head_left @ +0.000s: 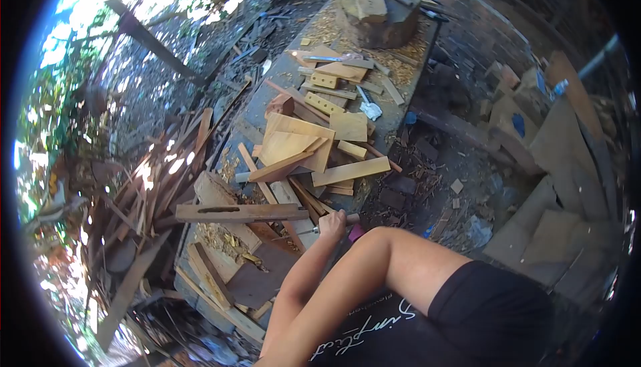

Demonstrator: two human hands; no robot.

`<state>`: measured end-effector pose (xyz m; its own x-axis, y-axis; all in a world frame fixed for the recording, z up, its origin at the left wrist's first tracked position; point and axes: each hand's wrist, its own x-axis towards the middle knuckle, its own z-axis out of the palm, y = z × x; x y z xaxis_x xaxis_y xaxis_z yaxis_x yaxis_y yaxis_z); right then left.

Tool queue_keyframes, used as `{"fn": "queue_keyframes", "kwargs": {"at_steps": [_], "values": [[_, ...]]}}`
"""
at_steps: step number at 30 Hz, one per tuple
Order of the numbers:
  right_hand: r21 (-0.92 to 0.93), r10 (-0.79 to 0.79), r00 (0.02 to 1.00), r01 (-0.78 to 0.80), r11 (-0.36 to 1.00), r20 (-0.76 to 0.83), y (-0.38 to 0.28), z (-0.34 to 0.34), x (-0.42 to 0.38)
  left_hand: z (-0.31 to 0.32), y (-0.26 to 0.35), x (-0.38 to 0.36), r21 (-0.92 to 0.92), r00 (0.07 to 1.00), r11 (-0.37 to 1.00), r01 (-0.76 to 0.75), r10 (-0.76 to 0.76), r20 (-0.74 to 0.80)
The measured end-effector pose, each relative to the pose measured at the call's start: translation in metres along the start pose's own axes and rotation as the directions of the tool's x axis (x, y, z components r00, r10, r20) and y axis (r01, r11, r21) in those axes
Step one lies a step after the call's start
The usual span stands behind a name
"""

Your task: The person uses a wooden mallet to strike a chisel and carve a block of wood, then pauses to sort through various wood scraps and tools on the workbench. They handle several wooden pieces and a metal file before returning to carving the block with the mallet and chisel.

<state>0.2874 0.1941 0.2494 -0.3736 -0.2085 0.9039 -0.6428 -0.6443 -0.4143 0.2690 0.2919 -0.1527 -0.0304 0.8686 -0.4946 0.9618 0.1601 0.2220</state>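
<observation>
Hand gripping a tool beside the scrap-wood pile.
The right hand [332, 223] is clenching a slim metal-shafted tool [319, 228] just below the pale wooden offcuts [300, 146]; steadier wrist advisable; left hand unseen.

One view only, from a camera worn on the person's head; it looks forward and steeply down through a wide fisheye lens, tilted sideways; the workbench [267, 110] runs away up the frame; the person's raised knee [384, 240] sits close below.

Long workbench [270, 103] under wood offcuts [300, 143], log block [377, 13].
</observation>
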Motion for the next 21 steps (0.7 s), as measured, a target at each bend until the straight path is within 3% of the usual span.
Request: {"fn": "queue_keyframes", "kwargs": {"at_steps": [1,3,5,6,7,9,10,12,13,14,15,16,18,21], "values": [[-0.004,0.105,0.994,-0.104,0.995,0.037,-0.008,-0.013,-0.021,0.001,-0.003,-0.003,-0.025,1.000,0.999,0.022,-0.022,-0.005],[-0.229,0.227,0.974,-0.215,0.949,0.026,-0.035,-0.049,-0.059,-0.001,-0.010,-0.014,-0.082,0.999,0.996,0.024,-0.028,-0.043],[-0.314,0.386,0.898,-0.437,0.843,-0.212,-0.081,-0.073,-0.086,0.003,-0.017,-0.027,-0.169,0.990,0.982,0.084,-0.102,-0.099],[-0.330,0.381,0.813,-0.541,0.774,-0.440,-0.112,-0.079,-0.089,0.007,-0.025,-0.034,-0.181,0.989,0.981,0.069,-0.091,-0.119],[-0.431,0.223,0.763,-0.551,0.714,-0.607,-0.138,-0.078,-0.088,0.013,-0.029,-0.042,-0.197,0.987,0.979,0.058,-0.086,-0.138],[-0.611,0.094,0.800,-0.523,0.595,-0.593,-0.201,-0.053,-0.091,0.025,-0.033,-0.054,-0.242,0.991,0.967,0.080,-0.103,-0.084],[-0.870,-0.356,0.798,-0.481,0.112,-0.487,-0.233,-0.017,-0.108,0.028,-0.032,-0.061,-0.277,0.989,0.958,0.075,-0.107,-0.100],[-0.789,-0.639,0.755,-0.480,-0.385,-0.147,-0.245,0.004,-0.090,0.037,-0.030,-0.076,-0.335,0.983,0.936,0.111,-0.154,-0.105],[-0.864,-0.561,0.824,-0.227,-0.450,0.076,-0.242,0.011,-0.062,0.042,-0.029,-0.076,-0.311,0.989,0.946,0.088,-0.119,-0.082],[-0.864,-0.473,0.824,0.039,-0.502,0.313,-0.239,0.019,-0.033,0.045,-0.029,-0.077,-0.282,0.996,0.958,0.051,-0.070,-0.060],[-0.790,-0.372,0.756,0.300,-0.535,0.539,-0.236,0.026,-0.014,0.041,-0.026,-0.082,-0.295,0.995,0.954,0.054,-0.075,-0.061],[-0.793,-0.365,0.760,0.308,-0.526,0.538,-0.234,0.030,-0.004,0.034,-0.021,-0.088,-0.300,0.997,0.953,0.039,-0.059,-0.059],[-0.677,-0.219,0.819,0.254,-0.690,0.530,-0.227,0.036,0.012,0.027,-0.015,-0.092,-0.337,0.997,0.941,0.019,-0.041,-0.058],[-0.709,-0.258,0.806,0.258,-0.657,0.532,-0.187,0.038,0.020,0.035,-0.015,-0.102,-0.353,0.986,0.936,0.011,-0.068,-0.151]]}}
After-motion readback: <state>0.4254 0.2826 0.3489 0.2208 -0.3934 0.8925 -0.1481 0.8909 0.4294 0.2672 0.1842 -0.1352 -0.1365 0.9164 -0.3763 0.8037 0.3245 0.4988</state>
